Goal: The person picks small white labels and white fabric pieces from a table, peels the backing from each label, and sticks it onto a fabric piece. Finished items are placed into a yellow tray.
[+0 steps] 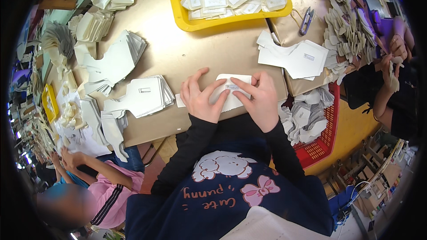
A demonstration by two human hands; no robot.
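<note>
A flat white cut piece, seemingly of fabric or leather, lies at the table's near edge under my fingers. A small rectangular printed label rests on it. My left hand has thumb and index fingertip at the label's left side, its other fingers spread over the piece. From the other side, my right hand brings thumb and index finger to the label's right edge. Both hands hold label and piece down against the table. My palms hide parts of the piece.
A yellow tray full of small labels stands ahead. White cut pieces are stacked left; labelled pieces lie right, near thread snips. A red basket holds more pieces. People work at both sides.
</note>
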